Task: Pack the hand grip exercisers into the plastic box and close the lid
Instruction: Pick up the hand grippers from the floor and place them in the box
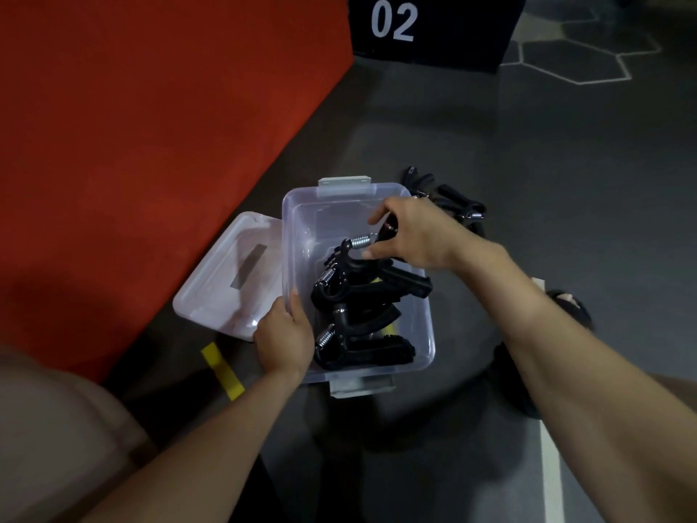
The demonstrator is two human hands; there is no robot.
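Exercisers point(362, 315) pile in our box point(298, 205) on the floor; our right hand point(411, 235) clamps another above, left hand point(283, 334) clutches the rim — dropped crooked, it may block the lid point(226, 273).

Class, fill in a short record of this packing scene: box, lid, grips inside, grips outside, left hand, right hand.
box: clear plastic box on the floor, open
lid: lid off, lying beside the box on its left
grips inside: several black grips piled in the box
grips outside: loose grips on the floor behind the box
left hand: left hand grips the box's left wall
right hand: right hand holds a grip over the box
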